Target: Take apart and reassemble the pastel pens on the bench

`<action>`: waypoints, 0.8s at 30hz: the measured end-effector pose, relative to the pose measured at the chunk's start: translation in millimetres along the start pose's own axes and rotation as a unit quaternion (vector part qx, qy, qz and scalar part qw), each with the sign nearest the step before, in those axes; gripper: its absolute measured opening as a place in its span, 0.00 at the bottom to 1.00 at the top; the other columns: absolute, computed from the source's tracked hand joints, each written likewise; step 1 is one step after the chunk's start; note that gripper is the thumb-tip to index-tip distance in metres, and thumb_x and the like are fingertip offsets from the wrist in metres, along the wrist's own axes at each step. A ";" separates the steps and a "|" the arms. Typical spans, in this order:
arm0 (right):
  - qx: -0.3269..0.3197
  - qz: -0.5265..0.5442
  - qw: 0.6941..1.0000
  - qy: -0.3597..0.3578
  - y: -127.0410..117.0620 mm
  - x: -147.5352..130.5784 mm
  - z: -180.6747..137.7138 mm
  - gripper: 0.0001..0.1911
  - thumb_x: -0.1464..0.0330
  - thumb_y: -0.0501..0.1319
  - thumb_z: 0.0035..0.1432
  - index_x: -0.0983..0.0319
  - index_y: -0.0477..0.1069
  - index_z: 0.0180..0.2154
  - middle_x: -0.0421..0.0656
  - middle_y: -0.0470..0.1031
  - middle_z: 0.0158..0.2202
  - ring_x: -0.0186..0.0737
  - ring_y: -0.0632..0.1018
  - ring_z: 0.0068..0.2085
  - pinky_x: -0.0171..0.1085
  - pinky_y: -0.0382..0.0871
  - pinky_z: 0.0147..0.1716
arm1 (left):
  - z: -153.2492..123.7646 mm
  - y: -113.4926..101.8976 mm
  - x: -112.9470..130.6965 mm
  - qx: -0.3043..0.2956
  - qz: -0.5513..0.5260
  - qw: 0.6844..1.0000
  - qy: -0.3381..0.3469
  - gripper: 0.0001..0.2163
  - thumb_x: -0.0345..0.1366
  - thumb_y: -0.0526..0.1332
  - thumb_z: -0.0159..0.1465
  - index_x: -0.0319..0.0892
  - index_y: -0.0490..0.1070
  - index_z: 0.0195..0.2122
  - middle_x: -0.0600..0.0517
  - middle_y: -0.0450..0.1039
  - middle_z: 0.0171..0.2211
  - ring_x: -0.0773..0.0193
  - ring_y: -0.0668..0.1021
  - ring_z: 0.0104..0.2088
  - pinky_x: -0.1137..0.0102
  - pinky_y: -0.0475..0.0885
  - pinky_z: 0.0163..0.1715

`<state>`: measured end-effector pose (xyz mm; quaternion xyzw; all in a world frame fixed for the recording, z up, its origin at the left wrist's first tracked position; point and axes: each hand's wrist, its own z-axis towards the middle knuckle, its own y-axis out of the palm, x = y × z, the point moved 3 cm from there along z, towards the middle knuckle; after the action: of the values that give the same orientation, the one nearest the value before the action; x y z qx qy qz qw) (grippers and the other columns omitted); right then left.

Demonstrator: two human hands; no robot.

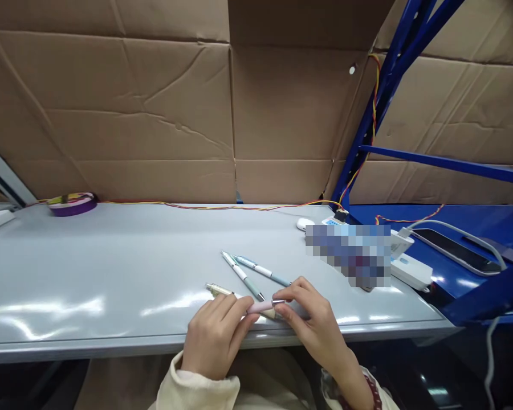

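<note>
Left hand (216, 336) and right hand (312, 322) both pinch the pink pen (260, 308) at the near edge of the grey table (111, 273); its pale tip points left. Two teal pens (244, 276) lie just beyond. Open surface extends left to the purple tape roll (72, 204). A cardboard wall (154, 125) closes the rear and a blue rack (444, 162) bounds the right

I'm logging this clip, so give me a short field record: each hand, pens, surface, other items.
left hand: holds pink pen's left end
right hand: pinches its right end
pink pen: level, over table's near edge
blue pens: two, lying just beyond the hands
yellow pen: lying by left fingers
table: grey, glossy
tape roll: purple, far left
phone: on blue shelf, right
</note>
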<state>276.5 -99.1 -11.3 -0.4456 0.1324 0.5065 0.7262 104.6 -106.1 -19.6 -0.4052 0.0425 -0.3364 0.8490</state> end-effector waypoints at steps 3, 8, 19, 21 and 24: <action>-0.015 0.024 1.000 -0.010 -0.7 -1.7 1.6 0.06 0.72 0.55 0.60 0.58 0.68 0.40 0.42 0.72 0.35 0.40 0.71 0.40 0.38 0.67 0.38 | -0.5 1.2 -0.4 -0.004 0.011 1.000 -0.008 0.11 0.38 0.48 0.68 0.44 0.68 0.36 0.53 0.70 0.25 0.63 0.69 0.26 0.70 0.59 0.26; -0.035 0.005 0.999 0.023 1.3 -1.1 2.5 0.16 0.67 0.58 0.58 0.57 0.64 0.49 0.43 0.70 0.38 0.41 0.70 0.41 0.39 0.66 0.41 | -0.4 2.6 -0.7 -0.008 0.023 1.000 -0.018 0.12 0.38 0.47 0.68 0.44 0.69 0.36 0.53 0.70 0.25 0.63 0.70 0.26 0.71 0.60 0.26; 0.008 0.021 1.000 0.017 -0.3 1.5 1.6 0.06 0.72 0.56 0.60 0.57 0.68 0.37 0.40 0.69 0.31 0.38 0.68 0.37 0.36 0.65 0.35 | 0.0 2.7 -0.3 -0.008 0.014 1.000 -0.026 0.13 0.39 0.47 0.68 0.44 0.70 0.36 0.54 0.70 0.25 0.64 0.70 0.26 0.71 0.59 0.26; 0.005 0.023 1.000 0.010 -0.7 -0.4 2.0 0.07 0.74 0.55 0.59 0.57 0.68 0.37 0.40 0.70 0.31 0.39 0.68 0.38 0.37 0.65 0.36 | -0.1 2.6 -0.2 -0.007 0.017 0.999 -0.027 0.13 0.39 0.47 0.68 0.44 0.70 0.35 0.54 0.70 0.25 0.64 0.70 0.26 0.71 0.59 0.26; 0.004 0.024 1.000 0.004 -1.4 -1.7 1.6 0.07 0.75 0.55 0.58 0.58 0.67 0.36 0.40 0.70 0.32 0.39 0.68 0.38 0.38 0.65 0.36 | -0.4 2.5 -0.3 -0.005 0.017 0.999 -0.027 0.13 0.39 0.47 0.68 0.44 0.70 0.35 0.54 0.71 0.25 0.64 0.70 0.26 0.71 0.59 0.26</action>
<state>276.5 -99.1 -8.5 -0.4416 0.1483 0.5218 0.7147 105.5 -105.1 -21.7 -0.4174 0.0279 -0.3109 0.8535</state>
